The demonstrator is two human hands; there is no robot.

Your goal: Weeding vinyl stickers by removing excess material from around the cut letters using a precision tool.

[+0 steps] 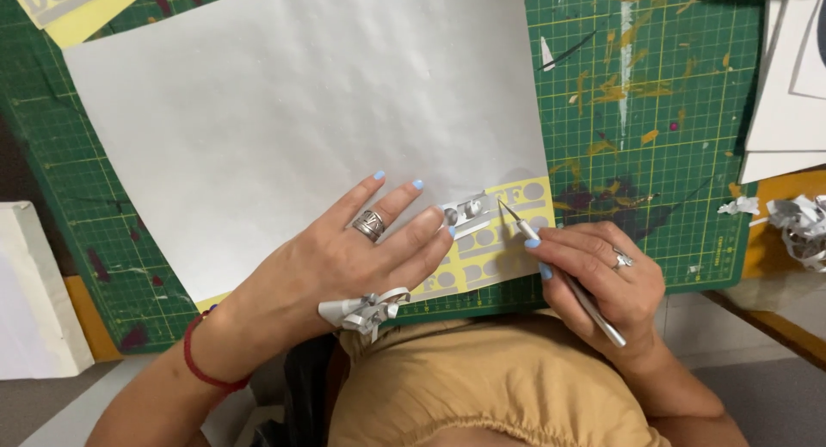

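Your left hand (344, 258) lay flat, fingers spread, pinning the grey vinyl sheet (301, 111) on the green cutting mat (654, 111). Right hand (602, 279) pinched a weeding pick (551, 262) at the yellow lettering strip (503, 232); few letters weeded, most remained.

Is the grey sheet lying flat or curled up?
Flat. The grey sheet lies spread on the green cutting mat, the left hand pressing its lower edge; no corner visibly lifts.
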